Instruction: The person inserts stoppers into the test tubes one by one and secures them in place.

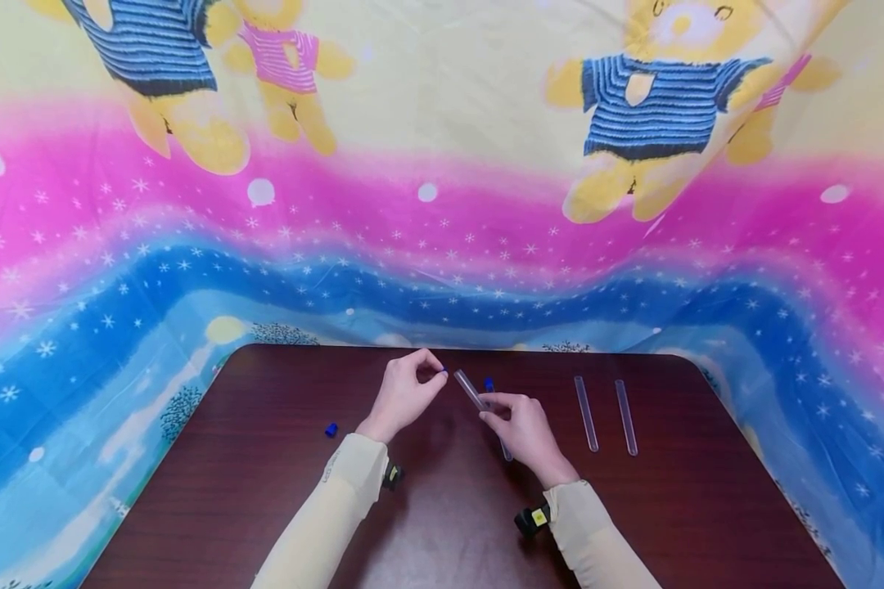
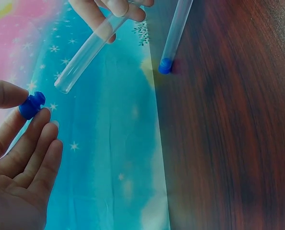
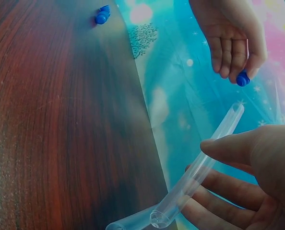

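Observation:
Between thumb and forefinger my left hand (image 1: 403, 394) pinches a small blue stopper (image 2: 31, 106), its narrower ribbed part turned toward the tube. My right hand (image 1: 523, 427) grips a clear test tube (image 3: 207, 155) around its middle, thumb on one side and fingers on the other. The tube is tilted, its open end (image 2: 62, 86) facing the stopper across a short gap. Beneath the right hand a second tube (image 2: 178, 28) lies on the table, with a blue stopper (image 2: 165, 65) in its far end; the hand hides part of it.
Two clear tubes without stoppers, one (image 1: 586, 414) beside the other (image 1: 626, 419), lie at the right of the dark wooden table (image 1: 442, 523). A loose blue stopper (image 1: 331, 429) lies left of my left hand. A printed cloth (image 1: 427, 245) hangs behind the table's far edge.

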Motion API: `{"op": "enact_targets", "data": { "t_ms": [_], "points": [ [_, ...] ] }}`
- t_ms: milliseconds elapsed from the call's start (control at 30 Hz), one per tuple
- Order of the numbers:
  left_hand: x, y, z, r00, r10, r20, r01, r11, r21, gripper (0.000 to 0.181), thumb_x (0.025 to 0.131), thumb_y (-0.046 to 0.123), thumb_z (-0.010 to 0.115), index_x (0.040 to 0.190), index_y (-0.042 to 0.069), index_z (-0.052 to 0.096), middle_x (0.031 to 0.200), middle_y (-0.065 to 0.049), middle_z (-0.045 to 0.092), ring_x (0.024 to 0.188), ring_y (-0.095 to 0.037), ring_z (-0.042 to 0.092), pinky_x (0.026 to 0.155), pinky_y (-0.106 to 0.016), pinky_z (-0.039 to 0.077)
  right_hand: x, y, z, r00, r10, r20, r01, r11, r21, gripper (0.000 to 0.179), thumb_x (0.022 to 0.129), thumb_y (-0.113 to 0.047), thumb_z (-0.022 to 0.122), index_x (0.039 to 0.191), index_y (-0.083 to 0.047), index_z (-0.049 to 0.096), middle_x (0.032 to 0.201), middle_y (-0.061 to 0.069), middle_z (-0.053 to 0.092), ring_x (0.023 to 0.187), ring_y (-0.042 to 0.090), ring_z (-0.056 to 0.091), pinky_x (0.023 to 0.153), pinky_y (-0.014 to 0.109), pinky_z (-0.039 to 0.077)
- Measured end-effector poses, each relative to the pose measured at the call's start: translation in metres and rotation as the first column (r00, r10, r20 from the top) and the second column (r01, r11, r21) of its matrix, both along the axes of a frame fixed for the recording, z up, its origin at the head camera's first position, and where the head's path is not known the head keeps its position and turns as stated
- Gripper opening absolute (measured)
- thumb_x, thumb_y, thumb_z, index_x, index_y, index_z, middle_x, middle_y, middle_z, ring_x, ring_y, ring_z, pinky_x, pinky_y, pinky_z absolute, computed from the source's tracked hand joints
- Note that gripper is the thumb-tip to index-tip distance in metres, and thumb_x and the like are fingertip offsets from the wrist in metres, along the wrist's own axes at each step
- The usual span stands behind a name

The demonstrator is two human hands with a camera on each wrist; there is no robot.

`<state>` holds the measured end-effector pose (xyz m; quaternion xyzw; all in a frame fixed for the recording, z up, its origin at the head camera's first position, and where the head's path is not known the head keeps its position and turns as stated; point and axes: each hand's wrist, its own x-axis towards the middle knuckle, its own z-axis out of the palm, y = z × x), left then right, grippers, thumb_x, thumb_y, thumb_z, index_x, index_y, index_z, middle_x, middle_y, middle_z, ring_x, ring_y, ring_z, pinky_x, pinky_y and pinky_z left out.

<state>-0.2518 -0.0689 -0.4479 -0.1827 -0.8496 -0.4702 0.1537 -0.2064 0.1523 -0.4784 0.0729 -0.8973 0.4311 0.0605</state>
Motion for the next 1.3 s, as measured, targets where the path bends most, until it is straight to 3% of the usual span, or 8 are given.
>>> {"op": "enact_targets", "data": {
  "t_ms": [400,633,967,1300],
  "points": [
    [0.0005,-0.001,0.0009,1.0,0.001,0.009,-0.001,1.0,-0.002,0.007,0.089,0.015,0.075,0.087,0.02,0.071,0.082,0.013,0.07,0.076,-0.008,0.063,0.074,-0.032,0.052,-0.001,-0.0019,0.0,1.0,0.008,-0.013,-0.008,1.0,0.008,0.029,0.09,-0.01,0.079,0.118,-0.019,0.078,0.091,-0.004,0.072,0.075,0.014,0.066,0.06,0.031,0.055],
    [-0.0002,-0.0015,-0.0003,1.0,-0.011,0.001,0.011,1.0,0.002,0.004,0.088,0.017,0.075,0.088,0.014,0.072,0.081,0.013,0.069,0.075,-0.007,0.063,0.074,-0.031,0.052,-0.0019,-0.0043,-0.0016,0.999,0.022,-0.029,-0.021,1.0,0.012,0.028,0.09,-0.01,0.079,0.117,-0.018,0.078,0.088,-0.005,0.072,0.077,0.014,0.067,0.062,0.031,0.054],
    [-0.0004,0.0003,-0.0023,1.0,0.001,0.013,-0.001,1.0,0.001,0.005,0.09,0.016,0.075,0.088,0.019,0.071,0.081,0.013,0.069,0.075,-0.007,0.063,0.075,-0.032,0.053,-0.0028,-0.0051,-0.0014,0.999,0.019,-0.037,-0.018,1.0,0.013,0.028,0.09,-0.008,0.079,0.117,-0.016,0.078,0.088,-0.004,0.072,0.077,0.015,0.067,0.06,0.032,0.053],
    [0.0011,0.0036,-0.0036,0.999,-0.02,0.034,0.02,1.0,0.007,0.003,0.09,0.016,0.076,0.089,0.016,0.072,0.083,0.012,0.07,0.075,-0.008,0.063,0.075,-0.033,0.053,-0.0011,-0.0065,-0.0001,1.0,0.009,0.005,-0.009,1.0,0.004,0.028,0.091,-0.012,0.079,0.118,-0.018,0.078,0.09,-0.004,0.072,0.075,0.016,0.065,0.058,0.033,0.053]
  ]
}}
